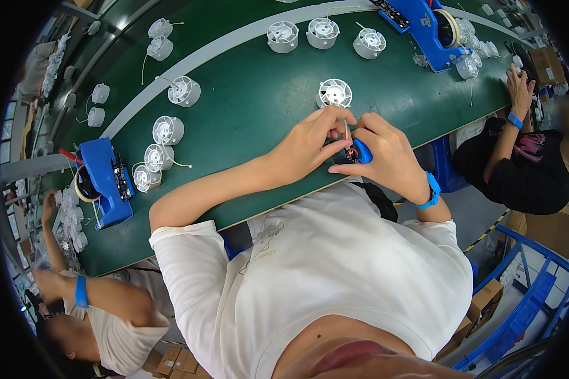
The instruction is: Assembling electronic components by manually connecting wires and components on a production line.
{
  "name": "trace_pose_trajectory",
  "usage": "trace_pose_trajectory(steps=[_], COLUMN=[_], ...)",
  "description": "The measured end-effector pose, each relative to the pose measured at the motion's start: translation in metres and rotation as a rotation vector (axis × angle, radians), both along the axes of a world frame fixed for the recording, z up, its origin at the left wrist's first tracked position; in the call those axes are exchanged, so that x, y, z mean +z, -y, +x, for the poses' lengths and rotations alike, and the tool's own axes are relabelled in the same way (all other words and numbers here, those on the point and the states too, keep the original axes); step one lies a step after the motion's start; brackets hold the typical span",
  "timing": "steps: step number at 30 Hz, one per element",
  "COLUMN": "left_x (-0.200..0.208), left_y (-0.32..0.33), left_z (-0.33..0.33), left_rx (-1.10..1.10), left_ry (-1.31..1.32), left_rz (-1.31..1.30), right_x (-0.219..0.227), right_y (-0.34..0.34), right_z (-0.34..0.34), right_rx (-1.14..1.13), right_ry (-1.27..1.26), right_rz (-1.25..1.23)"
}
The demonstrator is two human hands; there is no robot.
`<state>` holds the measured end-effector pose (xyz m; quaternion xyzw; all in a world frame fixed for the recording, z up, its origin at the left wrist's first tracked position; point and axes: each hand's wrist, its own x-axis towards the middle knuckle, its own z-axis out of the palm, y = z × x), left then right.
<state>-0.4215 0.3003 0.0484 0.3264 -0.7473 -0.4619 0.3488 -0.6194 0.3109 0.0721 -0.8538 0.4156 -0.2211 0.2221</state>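
Note:
Both my hands meet near the front edge of the green table, just below a white round fan (334, 93). My left hand (306, 144) pinches a thin pale cable (346, 131) between its fingers. My right hand (385, 155), with a blue wristband on its wrist, curls round a small blue rounded piece (363, 151). Against that piece sits a small dark part with red wires (350, 153), between the two hands. My fingers partly cover these parts, so how they join cannot be made out.
More white fans (282, 36) with trailing wires stand along the table (246, 95). A blue tape dispenser (107, 183) is at the left, another blue dispenser (433, 38) at the far right. Co-workers sit on both sides; one hand (520, 91) rests at the right.

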Motion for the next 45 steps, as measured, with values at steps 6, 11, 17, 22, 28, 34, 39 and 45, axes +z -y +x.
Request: trace_pose_trajectory(steps=[6,11,17,22,28,34,39,45], left_x=[-0.005,-0.007,-0.011,-0.003,-0.005,0.0,0.042,0.065], left_y=[0.0,-0.004,-0.005,0.001,0.015,0.005,0.013,0.09], left_z=[-0.003,0.003,0.006,0.014,0.039,0.065,0.104,0.15], left_rx=[-0.014,-0.015,-0.039,0.137,0.33,0.304,0.291,0.47], left_ry=[-0.018,0.027,0.018,-0.028,0.129,0.181,0.373,0.701], left_rz=[0.005,-0.012,0.051,-0.05,-0.05,-0.021,-0.37,-0.664], right_x=[-0.001,-0.005,-0.009,-0.007,-0.014,-0.029,0.008,0.082], right_y=[0.001,-0.001,-0.001,0.011,0.04,0.056,0.064,0.067], right_z=[-0.003,0.0,-0.002,-0.015,-0.007,0.016,0.018,0.044], right_rx=[0.002,-0.015,0.027,-0.076,-0.279,-0.166,0.104,0.216], right_ry=[-0.009,-0.037,0.002,0.101,0.229,0.231,0.374,0.254], right_rz=[0.014,-0.005,0.047,0.142,0.062,0.008,0.151,-0.24])
